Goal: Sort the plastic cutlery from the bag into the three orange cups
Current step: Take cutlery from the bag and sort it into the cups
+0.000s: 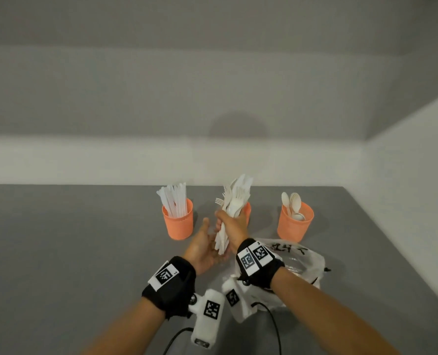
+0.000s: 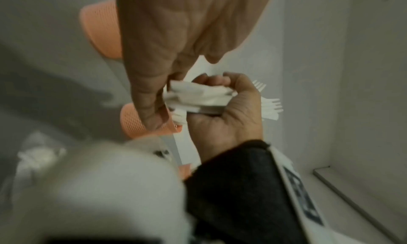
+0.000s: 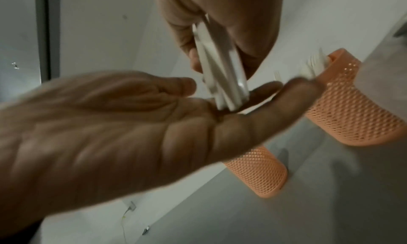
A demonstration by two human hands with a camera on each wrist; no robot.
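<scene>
My right hand (image 1: pixel 230 222) grips a thick bundle of white plastic forks (image 1: pixel 237 196) upright, tines up, in front of the middle orange cup (image 1: pixel 248 210), which is mostly hidden. My left hand (image 1: pixel 205 242) lies open, palm up, under the handle ends (image 3: pixel 222 84), which touch its fingers (image 3: pixel 259 98). The left cup (image 1: pixel 178 222) holds knives and the right cup (image 1: pixel 294 224) holds spoons. In the left wrist view my right hand (image 2: pixel 222 106) wraps the bundle, with tines (image 2: pixel 272 105) sticking out beyond it.
The crumpled clear plastic bag (image 1: pixel 302 260) with black writing lies on the grey table (image 1: pixel 72 252) just right of my right wrist. White walls close off the back and the right side. Camera cables trail near the front edge.
</scene>
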